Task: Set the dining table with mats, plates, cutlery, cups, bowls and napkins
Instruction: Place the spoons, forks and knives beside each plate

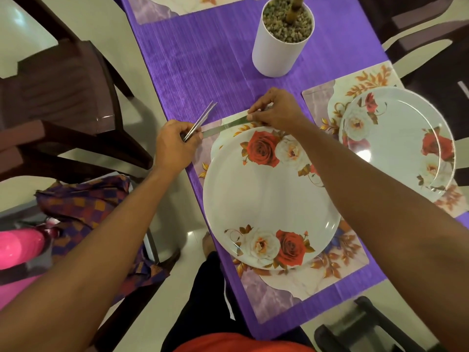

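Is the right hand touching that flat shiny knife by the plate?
Touching. The head view shows the right hand pinching the knife with its fingertips.

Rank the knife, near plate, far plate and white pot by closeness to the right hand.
From the right hand:
1. Knife, pinched in its fingers.
2. Near plate, just below the hand.
3. Far plate and white pot: too close to call.

A plate [269, 196] lies on a mat [299, 288] at the table's [193, 62] near edge; a plant pot [279, 49] stands mid-table behind it.
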A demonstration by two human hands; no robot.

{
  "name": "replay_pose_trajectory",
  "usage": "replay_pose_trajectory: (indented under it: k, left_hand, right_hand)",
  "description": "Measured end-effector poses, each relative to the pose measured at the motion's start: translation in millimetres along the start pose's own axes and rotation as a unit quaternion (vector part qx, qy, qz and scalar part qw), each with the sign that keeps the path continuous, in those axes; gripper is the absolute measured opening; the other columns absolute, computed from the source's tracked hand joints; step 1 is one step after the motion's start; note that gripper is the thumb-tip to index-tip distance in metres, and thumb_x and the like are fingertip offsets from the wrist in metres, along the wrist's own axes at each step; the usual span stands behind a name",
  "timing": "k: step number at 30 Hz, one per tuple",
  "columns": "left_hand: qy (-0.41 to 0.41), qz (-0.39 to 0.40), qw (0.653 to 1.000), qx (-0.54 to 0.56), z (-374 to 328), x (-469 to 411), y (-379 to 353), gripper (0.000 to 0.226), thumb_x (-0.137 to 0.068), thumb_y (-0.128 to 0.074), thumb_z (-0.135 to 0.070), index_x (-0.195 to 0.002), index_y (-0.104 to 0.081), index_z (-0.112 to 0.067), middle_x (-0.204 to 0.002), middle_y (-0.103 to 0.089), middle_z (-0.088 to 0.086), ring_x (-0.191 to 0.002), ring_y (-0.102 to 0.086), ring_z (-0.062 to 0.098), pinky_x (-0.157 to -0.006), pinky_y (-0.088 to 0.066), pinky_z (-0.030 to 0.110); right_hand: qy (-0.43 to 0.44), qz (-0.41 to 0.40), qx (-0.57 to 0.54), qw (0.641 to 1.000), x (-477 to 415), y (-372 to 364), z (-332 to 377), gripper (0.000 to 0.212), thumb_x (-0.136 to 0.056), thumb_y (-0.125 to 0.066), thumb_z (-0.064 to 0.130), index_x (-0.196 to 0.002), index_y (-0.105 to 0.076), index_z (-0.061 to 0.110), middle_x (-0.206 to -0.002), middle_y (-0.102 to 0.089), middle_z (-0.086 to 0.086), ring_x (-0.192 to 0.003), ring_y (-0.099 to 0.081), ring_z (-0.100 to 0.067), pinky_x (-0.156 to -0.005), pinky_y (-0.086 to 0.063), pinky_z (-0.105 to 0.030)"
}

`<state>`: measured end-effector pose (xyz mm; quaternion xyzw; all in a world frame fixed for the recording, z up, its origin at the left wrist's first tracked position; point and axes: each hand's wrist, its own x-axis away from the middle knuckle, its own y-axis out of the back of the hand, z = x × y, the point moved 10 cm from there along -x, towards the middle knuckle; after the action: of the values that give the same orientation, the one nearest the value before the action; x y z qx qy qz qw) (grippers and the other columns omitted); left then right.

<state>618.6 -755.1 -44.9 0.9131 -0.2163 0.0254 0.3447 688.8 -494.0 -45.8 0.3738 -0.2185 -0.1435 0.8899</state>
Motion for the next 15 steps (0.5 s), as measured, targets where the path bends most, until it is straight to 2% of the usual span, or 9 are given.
replay_pose_trajectory:
  k: [2, 4, 6, 7, 10, 13, 15]
  left_hand:
    - [0.028, 0.000, 0.999, 0.033, -1, 3, 4, 0.022, -0.092, -0.068, -0.032, -0.105, -0.073, -0.016, -0.096, -0.067, 0.002, -0.089, -0.064, 0.018, -0.083, -0.059, 0.038]
    - [0.054, 0.001, 0.995, 0.080, -7, 9, 9, 0.025, -0.095, -0.063, -0.039, -0.102, -0.072, -0.017, -0.092, -0.068, 0.000, -0.085, -0.065, 0.015, -0.074, -0.058, 0.033]
    - [0.084, 0.012, 0.983, 0.164, -17, 19, 8, 0.024, -0.100, -0.055, -0.036, -0.097, -0.070, -0.017, -0.083, -0.067, -0.001, -0.068, -0.059, 0.009, -0.062, -0.051, 0.026]
    - [0.105, 0.025, 0.970, 0.216, -23, 26, 4, 0.024, -0.102, -0.052, -0.032, -0.096, -0.069, -0.016, -0.080, -0.066, 0.000, -0.060, -0.053, 0.007, -0.055, -0.046, 0.022]
    - [0.157, 0.068, 0.932, 0.321, -45, 54, -21, 0.021, -0.102, -0.054, -0.021, -0.094, -0.070, -0.012, -0.070, -0.067, -0.001, -0.049, -0.046, 0.007, -0.042, -0.038, 0.017]
    - [0.177, 0.097, 0.899, 0.389, -76, 86, -59, 0.016, -0.100, -0.058, -0.015, -0.089, -0.069, -0.009, -0.066, -0.069, 0.001, -0.048, -0.055, 0.007, -0.042, -0.041, 0.015]
    - [0.172, 0.114, 0.893, 0.399, -101, 109, -87, 0.017, -0.098, -0.059, -0.014, -0.092, -0.071, -0.003, -0.069, -0.071, 0.004, -0.057, -0.064, 0.012, -0.046, -0.046, 0.016]
  right_hand:
    - [0.011, -0.025, -0.003, 1.000, 2, 6, 2, 0.015, -0.083, -0.080, 0.035, -0.093, -0.080, 0.025, -0.085, -0.066, 0.017, -0.085, -0.064, -0.005, -0.074, -0.048, -0.015]
    - [0.024, -0.103, -0.054, 0.993, 9, 25, 2, 0.017, -0.085, -0.076, 0.036, -0.090, -0.080, 0.020, -0.084, -0.072, 0.013, -0.083, -0.066, -0.003, -0.080, -0.053, -0.022]
    - [0.030, -0.165, -0.128, 0.978, 23, 42, 4, 0.020, -0.088, -0.072, 0.032, -0.087, -0.078, 0.012, -0.081, -0.073, 0.009, -0.077, -0.065, 0.001, -0.080, -0.054, -0.023]
    - [0.032, -0.166, -0.160, 0.973, 32, 45, 7, 0.019, -0.090, -0.071, 0.029, -0.088, -0.077, 0.010, -0.080, -0.072, 0.008, -0.074, -0.064, 0.003, -0.078, -0.054, -0.022]
    - [0.017, -0.112, -0.254, 0.961, 64, 37, 19, 0.011, -0.093, -0.070, 0.023, -0.090, -0.077, 0.015, -0.075, -0.070, 0.008, -0.062, -0.059, 0.005, -0.064, -0.050, -0.016]
    - [-0.010, -0.057, -0.369, 0.928, 105, 28, 16, 0.011, -0.095, -0.067, 0.020, -0.086, -0.074, 0.019, -0.069, -0.067, 0.007, -0.053, -0.055, 0.001, -0.053, -0.044, -0.015]
    - [-0.024, -0.021, -0.416, 0.909, 131, 27, 4, 0.016, -0.095, -0.068, 0.020, -0.080, -0.072, 0.015, -0.063, -0.065, 0.005, -0.050, -0.054, -0.004, -0.050, -0.043, -0.017]
